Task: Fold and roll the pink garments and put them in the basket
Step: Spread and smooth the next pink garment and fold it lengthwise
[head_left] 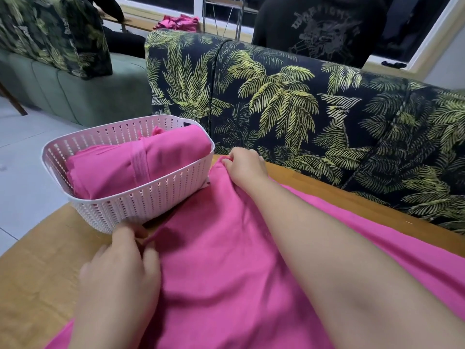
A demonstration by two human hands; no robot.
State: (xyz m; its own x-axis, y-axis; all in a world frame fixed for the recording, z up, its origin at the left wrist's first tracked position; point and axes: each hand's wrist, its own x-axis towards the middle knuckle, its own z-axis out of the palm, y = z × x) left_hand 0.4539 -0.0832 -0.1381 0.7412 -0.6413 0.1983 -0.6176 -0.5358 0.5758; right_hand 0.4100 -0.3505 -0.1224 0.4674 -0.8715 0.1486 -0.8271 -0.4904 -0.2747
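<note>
**Both hands at the end of a pink garment beside the basket**

A pink garment (226, 260) lay spread flat across a wooden table (45, 260), running from the near edge up toward the far edge and off to the right. The right hand (245, 167) reached across the cloth to its far corner, close to the table's far edge, with fingers curled and pinching a small tip of the fabric. The left hand (123, 263) sat at the garment's left edge, nearer the person; it was blurred, but its thumb and forefinger appeared to pinch a thin strip of the pink cloth, while the other fingers lay loosely bent over the fabric.

A pale, perforated basket (130, 207) stood at the table's far left corner, just beside the end of the garment and between the two hands. Inside it lay a rolled pink garment (141, 165), filling most of the basket and lying lengthwise along it, its top rising to about the rim.

Beyond the far edge of the table stood a sofa (302, 109) in dark fabric printed with green palm leaves. A person in a dark printed top (324, 28) stood behind it. Further back, on another surface, lay a heap of pink cloth (178, 22). A green couch (75, 96) stood to the left on the pale tiled floor (22, 177).
</note>
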